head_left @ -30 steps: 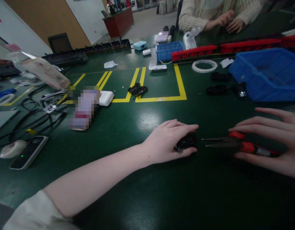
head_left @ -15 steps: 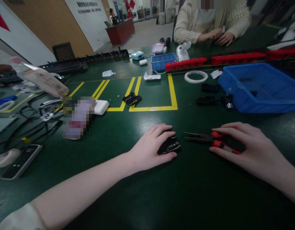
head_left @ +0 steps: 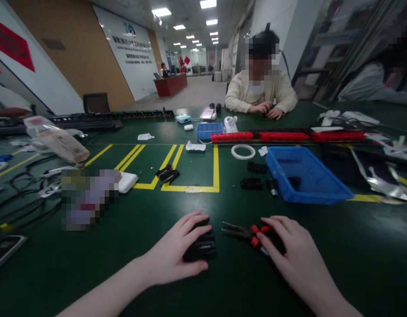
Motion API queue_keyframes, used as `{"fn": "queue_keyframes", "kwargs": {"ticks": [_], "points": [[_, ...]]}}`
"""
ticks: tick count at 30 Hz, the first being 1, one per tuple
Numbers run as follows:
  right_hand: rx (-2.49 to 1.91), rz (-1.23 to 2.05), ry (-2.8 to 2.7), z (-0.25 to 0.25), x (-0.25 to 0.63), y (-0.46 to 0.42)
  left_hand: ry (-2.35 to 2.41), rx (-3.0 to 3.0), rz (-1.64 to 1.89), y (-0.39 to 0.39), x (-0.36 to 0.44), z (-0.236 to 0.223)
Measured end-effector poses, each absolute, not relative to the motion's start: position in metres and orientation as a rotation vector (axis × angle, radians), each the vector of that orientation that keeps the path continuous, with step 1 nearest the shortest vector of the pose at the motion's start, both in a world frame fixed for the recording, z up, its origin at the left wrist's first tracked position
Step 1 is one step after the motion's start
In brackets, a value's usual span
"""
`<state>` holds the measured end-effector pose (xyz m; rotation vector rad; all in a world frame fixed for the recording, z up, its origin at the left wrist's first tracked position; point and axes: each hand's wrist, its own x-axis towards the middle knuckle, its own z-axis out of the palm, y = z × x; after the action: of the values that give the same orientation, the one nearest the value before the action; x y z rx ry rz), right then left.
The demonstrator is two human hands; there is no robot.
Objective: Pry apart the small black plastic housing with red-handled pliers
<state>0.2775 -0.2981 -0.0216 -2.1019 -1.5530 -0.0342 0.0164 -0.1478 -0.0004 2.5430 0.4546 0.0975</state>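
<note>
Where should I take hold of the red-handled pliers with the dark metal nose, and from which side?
Probably by the red handles of the pliers, from the right: the slim dark nose points left, and the handles spread toward the right hand.

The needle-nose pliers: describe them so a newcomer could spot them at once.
On the green table, find the larger blue bin at right. Nearer the camera and slightly left, at the right hand, are the needle-nose pliers, tips pointing left. Red on their handles sets them apart from the black part under the left hand.
</note>
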Motion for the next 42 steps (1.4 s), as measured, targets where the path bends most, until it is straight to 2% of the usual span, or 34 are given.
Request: {"fn": "queue_keyframes", "kwargs": {"ticks": [10, 17, 22, 24, 27, 35, 39, 42], "points": [[-2.06, -0.099, -1.878, -0.058, 0.291, -0.303, 0.37, 2.662, 0.476, -0.152, 0.011, -0.015], [-1.95, 0.22, -1.39, -0.02, 0.253, -0.302, 0.371, 2.798, 1.038, -0.164, 0.02, -0.01], [-1.679, 0.704, -1.253, 0.009, 0.224, -0.308, 0.199, 3.019, 1.42, -0.188, 0.032, -0.001], [-1.61, 0.794, -1.302, 0.015, 0.219, -0.31, 0.142, 3.24, 1.459, -0.192, 0.035, 0.005], [-1.588, 0.9, -1.355, 0.02, 0.215, -0.311, 0.008, 3.527, 1.321, -0.194, 0.035, 0.012], [-1.722, 1.162, -1.424, 0.036, 0.228, -0.318, -0.143, 3.692, 1.194, -0.195, 0.029, 0.018], [-1.587, 1.279, -1.312, 0.019, 0.238, -0.316, -0.099, 3.703, 1.16, -0.194, 0.027, 0.02], [-1.433, 1.213, -1.204, 0.0, 0.237, -0.307, -0.04, 3.696, 1.183, -0.189, 0.023, 0.021]]}}
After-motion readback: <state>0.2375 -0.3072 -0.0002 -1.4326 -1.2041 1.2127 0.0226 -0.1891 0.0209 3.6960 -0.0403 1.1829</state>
